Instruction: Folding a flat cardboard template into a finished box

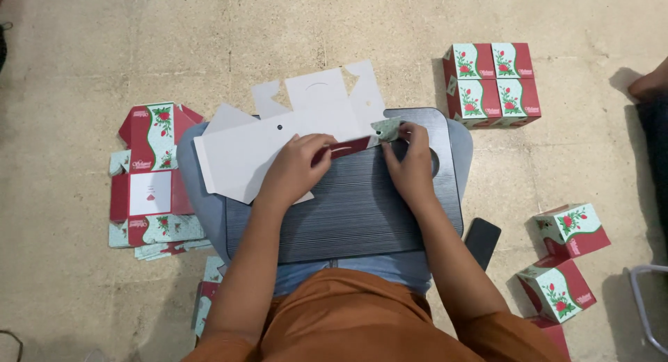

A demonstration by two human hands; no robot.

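A dark ribbed lap tray point(355, 212) rests across the seated person's knees. Across its far-left edge lies a flat white box blank point(278, 143), unprinted side up. The left hand point(296, 169) presses the blank down, fingers curled together; the right hand point(410, 157) pinches the blank's patterned flap point(385, 130) at the tray's far edge.
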